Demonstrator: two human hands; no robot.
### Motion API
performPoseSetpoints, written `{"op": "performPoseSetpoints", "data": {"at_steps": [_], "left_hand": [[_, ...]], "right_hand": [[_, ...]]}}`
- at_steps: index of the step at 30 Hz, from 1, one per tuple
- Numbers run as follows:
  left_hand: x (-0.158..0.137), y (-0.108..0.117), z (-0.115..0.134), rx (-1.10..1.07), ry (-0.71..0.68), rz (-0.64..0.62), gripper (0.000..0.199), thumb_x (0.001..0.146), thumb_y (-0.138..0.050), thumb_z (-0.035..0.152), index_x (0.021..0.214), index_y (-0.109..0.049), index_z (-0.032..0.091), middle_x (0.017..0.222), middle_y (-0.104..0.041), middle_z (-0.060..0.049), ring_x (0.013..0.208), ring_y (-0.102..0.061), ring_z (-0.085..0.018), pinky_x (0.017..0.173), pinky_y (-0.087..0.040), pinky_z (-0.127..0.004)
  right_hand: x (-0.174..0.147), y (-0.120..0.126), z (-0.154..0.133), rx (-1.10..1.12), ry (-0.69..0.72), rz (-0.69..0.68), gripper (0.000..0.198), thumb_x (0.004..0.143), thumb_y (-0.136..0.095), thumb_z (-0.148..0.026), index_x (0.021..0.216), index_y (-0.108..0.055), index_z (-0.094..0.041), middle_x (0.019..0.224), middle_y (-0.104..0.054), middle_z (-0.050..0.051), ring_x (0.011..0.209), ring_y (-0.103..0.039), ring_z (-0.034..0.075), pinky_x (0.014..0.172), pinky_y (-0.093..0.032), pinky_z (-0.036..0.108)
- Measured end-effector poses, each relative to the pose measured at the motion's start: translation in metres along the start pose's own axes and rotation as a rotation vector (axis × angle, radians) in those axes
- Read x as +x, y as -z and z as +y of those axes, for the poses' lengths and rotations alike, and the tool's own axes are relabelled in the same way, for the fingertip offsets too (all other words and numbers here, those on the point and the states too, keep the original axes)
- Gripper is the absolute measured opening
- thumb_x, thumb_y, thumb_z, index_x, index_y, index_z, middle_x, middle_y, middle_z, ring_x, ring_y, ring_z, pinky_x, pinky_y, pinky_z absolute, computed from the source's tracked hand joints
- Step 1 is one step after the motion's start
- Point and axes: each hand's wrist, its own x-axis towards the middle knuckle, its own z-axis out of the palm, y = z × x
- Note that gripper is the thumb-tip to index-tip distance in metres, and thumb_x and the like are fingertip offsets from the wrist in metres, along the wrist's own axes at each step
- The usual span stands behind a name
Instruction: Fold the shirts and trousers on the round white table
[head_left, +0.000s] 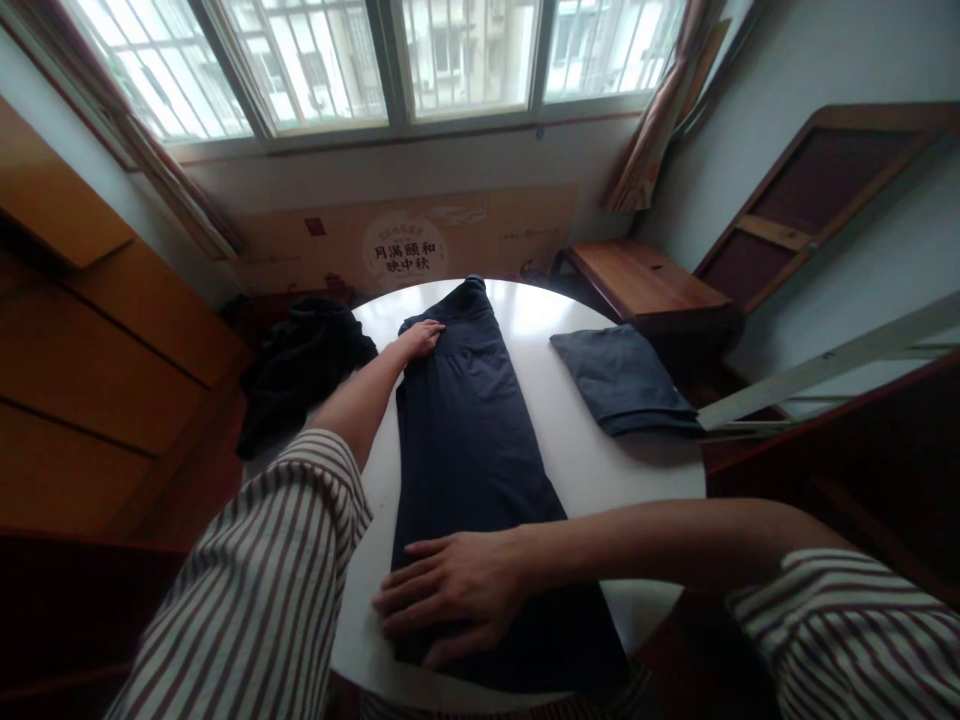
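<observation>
Showing "月满颐和映中秋", cardboard [405,235] stands beyond hands [457,592] [424,340] touching dark garment [472,440].

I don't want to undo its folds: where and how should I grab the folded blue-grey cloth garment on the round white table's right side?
I'd take the folded blue-grey cloth garment by its near edge, your right hand coming from your own side and pinching from above and below. It lies flat, with layers showing along that edge, so gripping them together should keep the folds.
</observation>
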Motion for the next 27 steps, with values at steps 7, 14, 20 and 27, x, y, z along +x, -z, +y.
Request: {"op": "performPoseSetpoints", "data": {"at_steps": [7,14,20,27], "left_hand": [[-0.033,-0.009,-0.04,-0.004,0.061,0.06,0.052,0.102,-0.03,0.034,0.149,-0.044,0.017,0.156,-0.041,-0.007,0.145,-0.035,-0.019,0.12,-0.027,-0.034],[-0.038,-0.016,-0.044,-0.02,0.106,0.02,0.052,0.105,-0.022,0.04,0.154,-0.031,0.027,0.162,-0.026,-0.003,0.15,-0.023,-0.018,0.119,-0.025,-0.047],[-0.041,-0.012,-0.04,-0.053,0.126,0.007,0.052,0.105,-0.02,0.042,0.155,-0.03,0.03,0.163,-0.025,-0.001,0.15,-0.022,-0.019,0.12,-0.022,-0.049],[-0.041,0.006,-0.026,0.032,0.163,-0.031,0.05,0.103,-0.031,0.036,0.151,-0.039,0.023,0.16,-0.032,-0.007,0.148,-0.028,-0.025,0.117,-0.03,-0.048]], "right_hand": [[-0.004,0.111,0.123,-0.15,-0.506,0.166,0.035,0.097,-0.059,-0.036,0.126,-0.059,-0.018,0.128,-0.06,0.01,0.108,-0.062,0.023,0.091,-0.053,0.044],[-0.02,0.124,0.185,-0.227,-0.655,0.189,0.037,0.095,-0.061,-0.037,0.126,-0.058,-0.016,0.125,-0.06,0.009,0.106,-0.062,0.024,0.088,-0.055,0.044],[-0.031,0.072,0.16,-0.219,-0.644,0.094,0.051,0.095,-0.056,-0.046,0.14,-0.053,-0.023,0.151,-0.044,0.013,0.138,-0.04,0.035,0.111,-0.034,0.056],[-0.031,0.027,0.044,-0.048,-0.363,-0.049,0.068,0.093,-0.053,-0.058,0.152,-0.038,-0.027,0.163,-0.022,0.014,0.15,-0.018,0.032,0.119,-0.011,0.059]]}}
